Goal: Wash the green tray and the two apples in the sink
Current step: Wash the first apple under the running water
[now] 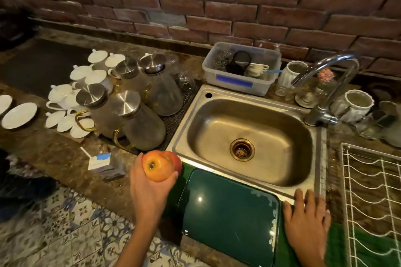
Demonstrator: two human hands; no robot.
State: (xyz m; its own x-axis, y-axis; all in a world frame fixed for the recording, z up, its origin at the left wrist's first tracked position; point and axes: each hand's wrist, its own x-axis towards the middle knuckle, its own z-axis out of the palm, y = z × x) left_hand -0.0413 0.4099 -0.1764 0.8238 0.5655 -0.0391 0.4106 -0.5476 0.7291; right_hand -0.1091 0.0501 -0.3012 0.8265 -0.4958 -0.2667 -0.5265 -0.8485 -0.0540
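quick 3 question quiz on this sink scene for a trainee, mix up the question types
1. True or false: water is running from the faucet.
2. Which hand holds the apple? A) left hand B) right hand
3. Fill in: the green tray lies on the near edge of the ___.

Key: 1 false, no stream shows and the basin looks dry. 2 A; a second apple seems to sit behind the first. 3 sink; the right hand rests flat beside the tray.

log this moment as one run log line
left hand: holds apple | right hand: flat beside green tray | sink: empty
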